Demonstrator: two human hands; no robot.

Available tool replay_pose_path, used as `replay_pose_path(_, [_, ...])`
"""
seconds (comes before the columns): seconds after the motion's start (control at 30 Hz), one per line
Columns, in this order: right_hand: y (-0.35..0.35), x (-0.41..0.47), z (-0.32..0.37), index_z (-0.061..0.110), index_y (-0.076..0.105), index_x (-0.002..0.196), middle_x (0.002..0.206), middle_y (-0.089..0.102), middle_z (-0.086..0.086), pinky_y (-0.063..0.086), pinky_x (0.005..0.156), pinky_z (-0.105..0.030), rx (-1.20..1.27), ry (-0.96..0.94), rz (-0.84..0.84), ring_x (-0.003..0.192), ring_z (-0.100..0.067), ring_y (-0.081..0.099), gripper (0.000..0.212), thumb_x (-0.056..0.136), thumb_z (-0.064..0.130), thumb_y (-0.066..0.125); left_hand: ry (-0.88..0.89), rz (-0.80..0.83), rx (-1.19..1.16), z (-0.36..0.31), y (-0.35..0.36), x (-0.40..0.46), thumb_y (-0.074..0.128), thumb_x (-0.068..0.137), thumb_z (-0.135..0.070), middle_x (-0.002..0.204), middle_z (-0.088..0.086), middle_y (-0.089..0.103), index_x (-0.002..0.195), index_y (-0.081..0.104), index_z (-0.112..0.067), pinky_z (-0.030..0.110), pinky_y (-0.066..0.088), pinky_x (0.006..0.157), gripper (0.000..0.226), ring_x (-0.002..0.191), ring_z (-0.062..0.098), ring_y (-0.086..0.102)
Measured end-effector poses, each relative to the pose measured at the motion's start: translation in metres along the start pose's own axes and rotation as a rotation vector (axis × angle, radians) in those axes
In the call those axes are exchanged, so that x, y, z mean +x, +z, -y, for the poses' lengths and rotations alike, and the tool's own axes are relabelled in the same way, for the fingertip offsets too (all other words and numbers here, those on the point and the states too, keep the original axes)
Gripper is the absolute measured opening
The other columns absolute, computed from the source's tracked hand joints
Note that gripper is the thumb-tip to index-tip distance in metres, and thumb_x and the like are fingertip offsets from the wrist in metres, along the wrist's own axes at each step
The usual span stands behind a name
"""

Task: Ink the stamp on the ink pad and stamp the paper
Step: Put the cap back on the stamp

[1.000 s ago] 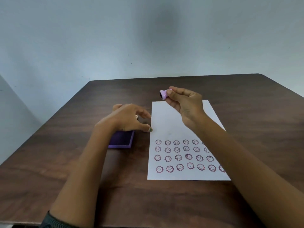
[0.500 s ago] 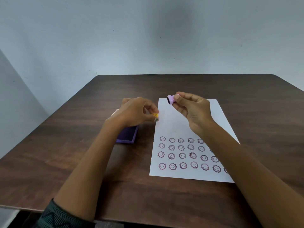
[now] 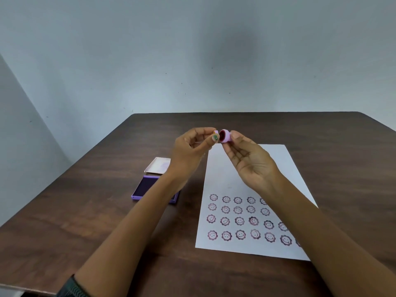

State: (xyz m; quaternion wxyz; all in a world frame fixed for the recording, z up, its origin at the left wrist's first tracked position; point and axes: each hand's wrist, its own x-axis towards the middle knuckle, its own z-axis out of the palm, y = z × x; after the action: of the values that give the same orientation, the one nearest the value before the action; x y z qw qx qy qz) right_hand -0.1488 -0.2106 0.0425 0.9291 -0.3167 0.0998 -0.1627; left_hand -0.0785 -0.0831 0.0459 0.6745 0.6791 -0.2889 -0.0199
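Far left on the table [image 3: 321,146]: ink pad [image 3: 147,188], purple tray, lid [image 3: 158,166] swung open behind it, dark pad surface exposed. The left forearm crosses over its right part.

Left hand [image 3: 188,146]: raised above the table, fingers curled, thumb and forefinger pinched on a small pale piece [image 3: 216,132] with a yellowish spot. Likely the stamp's cap or handle, but too small to tell. It sits just beside the stamp, nearly touching.

Stamp [image 3: 225,136]: small round lilac body, held in the air between the two hands, above the top edge of the paper. Its dark red-purple face is turned sideways towards the left hand, not down.

Right hand [image 3: 248,161]: palm up and towards the camera, fingertips closed on the stamp's right side; other fingers loosely bent.

Paper [image 3: 276,163]: white sheet, right of the pad, lower part covered by four rows of purple smiley-flower prints [image 3: 240,220]; upper half blank.

Judgement: stamp appears between prints, probably being checked or refitted.

Risks from here:
- Wet face so close to the left fingertips: ink smears onto skin, then onto the paper.
- Light fingertip pinch: stamp may slip and drop face-down on the blank area, leaving a stray mark.
- Tilted press gives a partial print; uneven inking gives a faint one.
- Forearm dragging over the open pad.
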Motion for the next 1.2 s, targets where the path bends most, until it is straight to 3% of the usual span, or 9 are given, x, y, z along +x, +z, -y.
replay_pose_path(0.13, [0.002, 0.0, -0.003, 0.002, 0.062, 0.107, 0.106, 0.068, -0.017, 0.058, 0.078, -0.029, -0.072, -0.059, -0.006, 0.088, -0.023, 0.071, 0.025, 0.082, 0.002, 0.061, -0.003, -0.012, -0.026, 0.0, 0.006, -0.003, 0.066, 0.084, -0.02, 0.094, -0.006, 0.069, 0.104, 0.067, -0.018, 0.008, 0.046, 0.061, 0.02, 0.074, -0.005, 0.064])
replay_pose_path(1.03, [0.003, -0.002, -0.01, 0.009, 0.067, 0.095, 0.095, 0.071, -0.009, 0.059, 0.071, -0.026, -0.307, -0.251, -0.058, 0.084, -0.022, 0.072, 0.018, 0.079, 0.002, 0.064, 0.112, -0.09, 0.102, 0.007, 0.008, -0.003, 0.072, 0.079, -0.02, 0.1, 0.0, 0.071, 0.103, 0.069, -0.011, 0.018, 0.054, 0.079, 0.026, 0.09, 0.011, 0.067])
replay_pose_path(1.2, [0.003, -0.002, -0.011, 0.008, 0.066, 0.098, 0.095, 0.071, -0.009, 0.059, 0.069, -0.023, -0.401, -0.282, -0.061, 0.084, -0.021, 0.072, 0.02, 0.079, 0.004, 0.065, 0.14, 0.058, 0.234, 0.002, -0.004, 0.004, 0.068, 0.083, -0.027, 0.098, -0.007, 0.068, 0.108, 0.065, -0.017, 0.015, 0.052, 0.073, 0.027, 0.087, 0.006, 0.062])
